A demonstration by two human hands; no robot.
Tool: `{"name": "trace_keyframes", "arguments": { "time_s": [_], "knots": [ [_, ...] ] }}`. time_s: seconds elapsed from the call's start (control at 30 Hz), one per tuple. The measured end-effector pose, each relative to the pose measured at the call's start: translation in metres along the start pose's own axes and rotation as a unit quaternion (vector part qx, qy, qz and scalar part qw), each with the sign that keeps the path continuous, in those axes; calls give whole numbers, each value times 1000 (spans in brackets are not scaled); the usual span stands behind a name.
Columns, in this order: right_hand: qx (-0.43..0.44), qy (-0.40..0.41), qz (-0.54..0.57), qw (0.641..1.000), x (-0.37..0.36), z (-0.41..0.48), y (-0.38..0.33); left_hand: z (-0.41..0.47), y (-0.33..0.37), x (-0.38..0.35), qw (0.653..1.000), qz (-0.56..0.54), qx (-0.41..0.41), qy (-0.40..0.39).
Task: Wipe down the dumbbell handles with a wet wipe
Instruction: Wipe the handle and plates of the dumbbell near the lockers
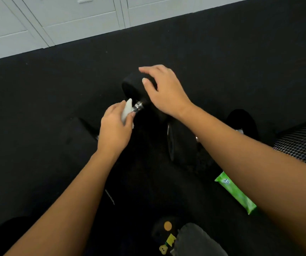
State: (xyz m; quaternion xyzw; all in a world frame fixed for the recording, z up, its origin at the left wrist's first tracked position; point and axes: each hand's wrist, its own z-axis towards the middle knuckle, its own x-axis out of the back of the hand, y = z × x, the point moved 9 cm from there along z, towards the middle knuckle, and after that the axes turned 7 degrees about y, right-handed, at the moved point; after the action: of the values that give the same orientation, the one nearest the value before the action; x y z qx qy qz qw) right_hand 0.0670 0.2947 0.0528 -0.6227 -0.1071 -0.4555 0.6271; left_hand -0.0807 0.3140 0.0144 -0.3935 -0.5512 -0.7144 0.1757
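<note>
- The dumbbell (132, 87) lies on the black floor (37, 98), near the middle of the view, with one head pointing away from the person.
- The left hand (114, 126) grips a white wipe (126, 110), which is folded around the near part of the metal handle (138, 106). Only a short shiny piece of the handle shows beyond the wipe.
- The right hand (165, 91) is over the far head, with fingers relaxed and spread, and it holds nothing. Whether it touches the head cannot be told.
- The two hands are apart, one at each end of the visible piece of handle.
- The wiping of this handle seems to be in progress and probably not finished, because the far piece is not under the wipe.
- A second dumbbell (240, 121) lies to the right. Nothing shows if its handle is already wiped, so it probably remains to do.
- A green pack (235, 194) of wipes lies on the floor near the right forearm, within reach if a fresh wipe is needed.
</note>
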Motion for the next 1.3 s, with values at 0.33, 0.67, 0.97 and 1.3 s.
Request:
{"name": "trace_keyframes", "arguments": {
  "time_s": [0.33, 0.67, 0.97, 1.3],
  "knots": [
    [18, -137, -74, 988, -49, -2, 30, 30, -11, -53, 987, 121, -38, -98],
    [16, -159, -57, 985, -53, -1, 34, 20, -40, -76, 888, 385, -56, -244],
    [19, -141, -57, 988, -52, -3, 33, 43, -16, -68, 918, 373, -111, -78],
    [20, -130, -53, 990, -54, -3, 35, 47, -21, -65, 953, 294, -60, -43]
  ]
}}
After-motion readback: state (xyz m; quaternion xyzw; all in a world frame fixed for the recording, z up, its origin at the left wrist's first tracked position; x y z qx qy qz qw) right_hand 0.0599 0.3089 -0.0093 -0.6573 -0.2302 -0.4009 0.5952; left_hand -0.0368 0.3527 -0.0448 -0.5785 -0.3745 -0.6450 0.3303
